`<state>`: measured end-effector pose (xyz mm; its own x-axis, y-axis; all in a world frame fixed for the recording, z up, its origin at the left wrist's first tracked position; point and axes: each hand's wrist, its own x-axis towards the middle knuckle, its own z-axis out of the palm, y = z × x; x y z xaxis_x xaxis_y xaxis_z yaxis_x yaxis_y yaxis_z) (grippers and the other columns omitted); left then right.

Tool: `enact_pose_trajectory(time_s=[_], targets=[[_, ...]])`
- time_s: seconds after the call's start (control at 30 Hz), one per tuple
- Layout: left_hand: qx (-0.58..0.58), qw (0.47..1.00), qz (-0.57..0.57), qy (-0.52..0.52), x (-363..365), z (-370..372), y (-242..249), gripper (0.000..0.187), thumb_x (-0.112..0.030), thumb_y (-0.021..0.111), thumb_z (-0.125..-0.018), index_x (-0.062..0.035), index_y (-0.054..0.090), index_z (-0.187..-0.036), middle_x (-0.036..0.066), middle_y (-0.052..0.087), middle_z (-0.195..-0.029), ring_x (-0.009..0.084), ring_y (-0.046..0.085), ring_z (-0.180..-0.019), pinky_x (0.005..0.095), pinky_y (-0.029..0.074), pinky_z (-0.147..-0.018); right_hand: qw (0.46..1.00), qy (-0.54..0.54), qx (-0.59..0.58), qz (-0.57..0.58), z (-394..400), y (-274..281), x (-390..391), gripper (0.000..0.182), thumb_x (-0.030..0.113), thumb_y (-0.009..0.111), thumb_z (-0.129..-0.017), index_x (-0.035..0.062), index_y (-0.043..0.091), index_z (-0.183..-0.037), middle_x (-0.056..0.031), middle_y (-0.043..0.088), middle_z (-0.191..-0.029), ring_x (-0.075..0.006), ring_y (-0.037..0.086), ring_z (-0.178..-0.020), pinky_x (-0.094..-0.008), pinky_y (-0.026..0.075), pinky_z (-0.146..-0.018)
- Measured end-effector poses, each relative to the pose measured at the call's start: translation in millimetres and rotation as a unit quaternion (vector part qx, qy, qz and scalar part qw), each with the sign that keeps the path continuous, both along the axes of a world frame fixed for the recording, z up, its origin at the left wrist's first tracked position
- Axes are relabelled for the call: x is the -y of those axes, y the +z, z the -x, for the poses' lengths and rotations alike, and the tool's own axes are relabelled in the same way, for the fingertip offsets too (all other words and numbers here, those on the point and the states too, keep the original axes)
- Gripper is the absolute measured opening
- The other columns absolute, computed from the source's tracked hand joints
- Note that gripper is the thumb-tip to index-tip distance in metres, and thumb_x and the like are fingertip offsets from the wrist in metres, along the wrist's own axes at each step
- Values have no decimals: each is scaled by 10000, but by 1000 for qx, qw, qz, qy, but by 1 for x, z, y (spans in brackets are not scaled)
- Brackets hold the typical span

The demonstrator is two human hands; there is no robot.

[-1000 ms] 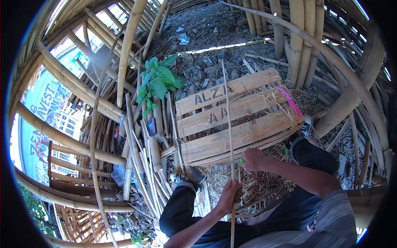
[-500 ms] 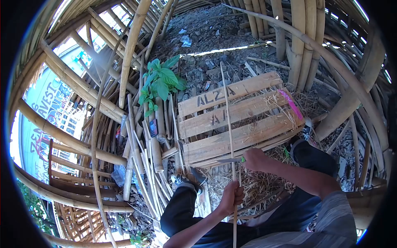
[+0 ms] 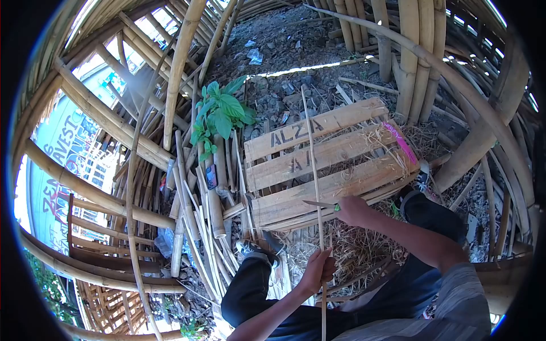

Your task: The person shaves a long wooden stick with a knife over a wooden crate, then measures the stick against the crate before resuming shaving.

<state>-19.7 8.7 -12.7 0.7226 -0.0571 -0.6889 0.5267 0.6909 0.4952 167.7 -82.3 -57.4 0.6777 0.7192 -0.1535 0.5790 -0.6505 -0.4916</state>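
A long thin bamboo strip (image 3: 314, 165) runs from above the crate down between my legs. Low on it, my left hand (image 3: 318, 270) is closed around the strip. My right hand (image 3: 354, 212) grips the green handle of a knife (image 3: 321, 204), whose blade points left and crosses the strip near the crate's front edge. Beneath the strip lies a wooden slatted crate (image 3: 341, 153) marked with dark letters and a pink patch, with pale shavings on its slats.
Cut bamboo strips (image 3: 199, 238) and poles lie left of the crate, beside a green leafy plant (image 3: 219, 113). Shavings (image 3: 358, 247) cover the ground between my legs. Bamboo posts (image 3: 418, 62) stand behind right, and a curved pole arches over the right side.
My right hand and the knife have moved slightly up along the strip, and the blade now tilts differently. My left hand stays in nearly the same place.
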Motion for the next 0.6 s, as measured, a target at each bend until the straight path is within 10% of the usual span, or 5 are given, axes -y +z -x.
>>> enact_pose_trajectory(time_s=[0.6], targets=[[29,998,-30,-41,-10,-7,-11,231,-220,449,-929,-148,319,-751,-74,242,-537,32,222,-408,208,160,-368,997,60,-37,34,16,11,-1,275,231,569,-690,-30,642,-736,-236,606,-666,-361,628,-676,-423,511,-639]])
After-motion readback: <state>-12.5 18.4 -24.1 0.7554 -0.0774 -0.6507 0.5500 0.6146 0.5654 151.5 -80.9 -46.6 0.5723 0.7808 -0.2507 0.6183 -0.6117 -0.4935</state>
